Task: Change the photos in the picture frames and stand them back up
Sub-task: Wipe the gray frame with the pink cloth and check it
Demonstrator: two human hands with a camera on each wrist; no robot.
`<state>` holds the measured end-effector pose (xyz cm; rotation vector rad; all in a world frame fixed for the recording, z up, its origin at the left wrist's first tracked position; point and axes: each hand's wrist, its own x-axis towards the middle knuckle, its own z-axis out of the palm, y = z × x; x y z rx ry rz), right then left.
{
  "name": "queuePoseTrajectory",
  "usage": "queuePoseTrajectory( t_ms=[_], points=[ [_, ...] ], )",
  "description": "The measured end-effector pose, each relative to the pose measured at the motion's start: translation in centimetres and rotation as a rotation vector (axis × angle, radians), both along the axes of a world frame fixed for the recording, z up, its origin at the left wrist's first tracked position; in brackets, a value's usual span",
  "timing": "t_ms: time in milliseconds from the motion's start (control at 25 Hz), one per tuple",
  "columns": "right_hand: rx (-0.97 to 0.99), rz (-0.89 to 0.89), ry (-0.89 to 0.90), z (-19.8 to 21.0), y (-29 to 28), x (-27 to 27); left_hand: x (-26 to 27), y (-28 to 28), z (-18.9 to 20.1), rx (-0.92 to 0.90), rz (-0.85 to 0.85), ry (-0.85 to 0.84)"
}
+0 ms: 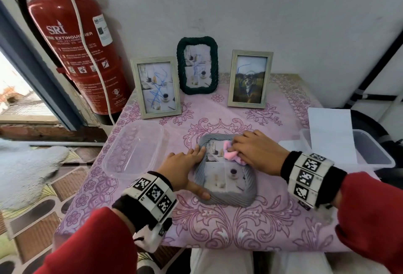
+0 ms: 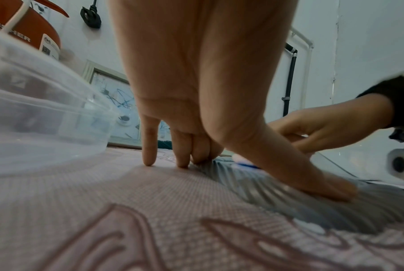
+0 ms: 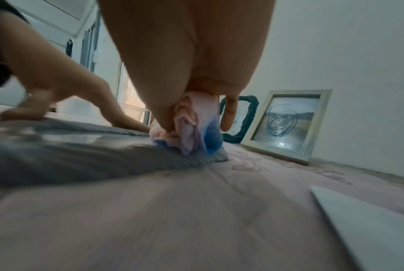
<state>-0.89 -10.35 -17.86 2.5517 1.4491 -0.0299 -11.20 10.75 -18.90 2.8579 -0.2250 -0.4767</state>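
Note:
A grey ribbed picture frame (image 1: 248,188) lies face up on the pink tablecloth (image 1: 218,225), with a photo under its glass. My left hand (image 1: 185,169) rests on the frame's left edge, fingers straight and thumb (image 2: 316,181) pressed on the near corner of the grey picture frame (image 2: 289,198). My right hand (image 1: 255,153) grips a bunched pink cloth (image 1: 231,153) against the glass near the far right corner of the grey picture frame (image 3: 57,161). Blue stains show on the pink cloth (image 3: 191,135). Three frames stand at the back: a pale one (image 1: 156,88), a dark green one (image 1: 197,65) and another pale one (image 1: 249,79), all with blue scribbles.
An empty clear plastic tub (image 1: 130,149) sits left of the grey frame. At the right edge, white paper sheets (image 1: 331,134) lie over another clear tub (image 1: 375,153). A red fire extinguisher (image 1: 72,44) hangs on the wall at the left.

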Motion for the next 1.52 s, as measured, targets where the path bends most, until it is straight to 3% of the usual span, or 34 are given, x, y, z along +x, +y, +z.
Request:
queuePoseTrajectory(
  t_ms=[240,600,840,1080,1240,1360,1440,1520],
  points=[
    [0.113,-0.025,0.254,-0.6,3.0,-0.2,0.2,-0.3,0.3,0.028,0.012,0.006],
    [0.112,0.176,0.165,-0.7,-0.7,-6.1,-0.1,-0.3,0.5,0.021,0.023,0.013],
    [0.042,0.047,0.012,0.0,-0.9,-3.1,-0.2,-0.3,0.5,0.002,0.031,0.015],
    [0.043,-0.172,0.014,-0.2,1.9,-0.5,-0.3,-0.4,0.4,-0.022,0.051,0.015],
    [0.215,-0.241,0.345,0.1,1.3,-0.7,-0.4,-0.4,0.4,-0.033,0.065,0.003],
    [0.487,-0.330,0.615,0.8,0.7,-1.5,-0.5,-0.5,0.6,-0.055,0.076,0.010],
    [0.641,-0.358,0.662,1.0,0.7,-1.8,-0.4,-0.5,0.8,-0.070,0.085,0.027],
    [0.722,-0.414,0.578,0.9,0.7,-2.0,-0.1,-0.7,1.1,-0.114,0.110,0.022]
  ],
)
